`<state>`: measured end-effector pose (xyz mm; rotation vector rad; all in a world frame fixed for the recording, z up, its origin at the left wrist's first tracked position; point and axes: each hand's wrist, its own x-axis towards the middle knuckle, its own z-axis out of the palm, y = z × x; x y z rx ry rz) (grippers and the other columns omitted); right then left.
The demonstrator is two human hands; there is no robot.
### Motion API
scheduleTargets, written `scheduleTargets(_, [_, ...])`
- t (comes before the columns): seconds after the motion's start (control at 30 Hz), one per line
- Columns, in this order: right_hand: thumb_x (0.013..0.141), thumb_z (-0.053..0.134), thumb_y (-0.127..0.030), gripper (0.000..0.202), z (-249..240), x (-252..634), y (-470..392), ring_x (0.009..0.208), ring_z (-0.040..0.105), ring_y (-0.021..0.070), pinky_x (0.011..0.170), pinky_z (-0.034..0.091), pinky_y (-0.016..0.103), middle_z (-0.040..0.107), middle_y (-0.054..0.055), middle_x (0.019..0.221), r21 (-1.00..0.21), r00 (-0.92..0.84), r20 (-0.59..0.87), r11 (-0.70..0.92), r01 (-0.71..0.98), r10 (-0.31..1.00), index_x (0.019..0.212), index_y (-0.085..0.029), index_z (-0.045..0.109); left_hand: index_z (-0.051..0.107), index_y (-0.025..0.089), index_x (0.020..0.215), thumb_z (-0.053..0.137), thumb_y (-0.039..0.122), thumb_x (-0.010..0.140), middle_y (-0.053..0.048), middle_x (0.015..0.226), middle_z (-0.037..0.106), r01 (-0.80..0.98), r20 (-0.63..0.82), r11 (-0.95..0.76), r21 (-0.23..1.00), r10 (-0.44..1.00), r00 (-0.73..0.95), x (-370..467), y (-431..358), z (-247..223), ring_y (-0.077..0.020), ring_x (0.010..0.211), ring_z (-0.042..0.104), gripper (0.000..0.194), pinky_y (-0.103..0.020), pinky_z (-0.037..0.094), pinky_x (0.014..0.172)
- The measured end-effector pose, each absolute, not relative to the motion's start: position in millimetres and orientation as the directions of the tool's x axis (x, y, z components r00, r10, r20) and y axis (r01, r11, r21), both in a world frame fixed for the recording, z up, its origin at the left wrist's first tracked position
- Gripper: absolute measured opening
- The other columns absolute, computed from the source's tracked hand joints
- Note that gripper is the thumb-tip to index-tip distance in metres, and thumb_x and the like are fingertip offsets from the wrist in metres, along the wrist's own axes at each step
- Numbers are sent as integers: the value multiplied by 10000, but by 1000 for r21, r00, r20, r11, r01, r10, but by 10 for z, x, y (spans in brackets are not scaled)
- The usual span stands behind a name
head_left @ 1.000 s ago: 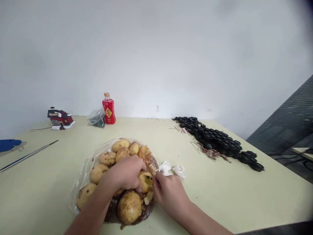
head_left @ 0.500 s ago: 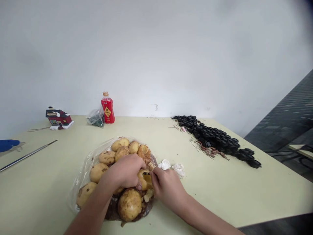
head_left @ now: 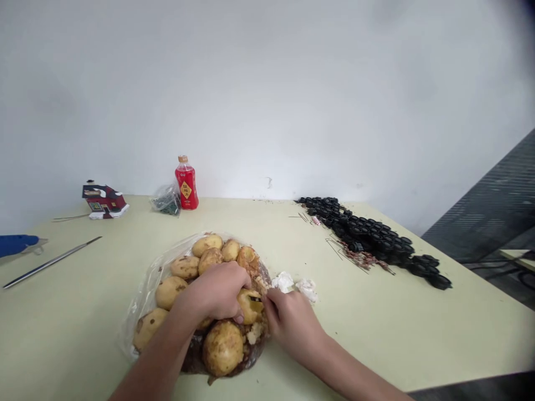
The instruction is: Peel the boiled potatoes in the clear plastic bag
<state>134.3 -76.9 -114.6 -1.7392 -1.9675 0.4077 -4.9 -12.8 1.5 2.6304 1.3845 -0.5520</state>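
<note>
A hollowed yellow potato, smooth-skinned and ragged-rimmed, sits gripped by your left hand amid rounded, brown-blotched potatoes on a crinkled clear plastic bag. Your right hand closes around a mostly hidden tool, its dark tip at the hollow. The opening faces more toward that hand than half a second ago. Behind stands a red bottle labeled "酸梅汤."

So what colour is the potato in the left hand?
The potato is yellow, best seen in the head view.
</note>
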Motion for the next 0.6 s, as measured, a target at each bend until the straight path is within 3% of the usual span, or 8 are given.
scheduleTargets(0.1, [1024,448,-202,280,-1131,1334,-771,647,577,160,606,244,290,715,107,790,-522,-149,205,237,819,967,897,-127,686,796,260,961,911,341,606,-37,979,774,814,-366,-578,-61,771,521,-63,-123,-1,-272,958,700,381,-326,469,756])
scheduleTargets(0.27, [999,482,-201,269,-1137,1349,-758,654,576,174,598,212,303,717,116,789,-488,-37,133,98,867,990,837,-136,687,800,268,1000,905,350,618,-48,1019,776,812,-367,-580,-68,771,520,-54,-133,14,-288,1011,695,404,-337,481,794])
scheduleTargets(0.4, [1010,449,-201,279,-1133,1328,-747,629,559,153,602,247,281,700,92,760,-538,-131,210,226,812,969,872,-137,683,798,254,1016,911,329,619,-53,1011,778,814,-377,-575,-82,774,509,-25,-151,50,-271,992,700,420,-320,464,767])
scheduleTargets(0.6, [991,462,-217,275,-1215,1321,-756,601,564,180,586,182,318,704,115,742,-477,-61,183,143,868,981,827,-145,671,792,234,992,904,355,625,-81,1028,775,804,-373,-589,-86,767,522,-29,-148,37,-312,1012,701,403,-339,447,750])
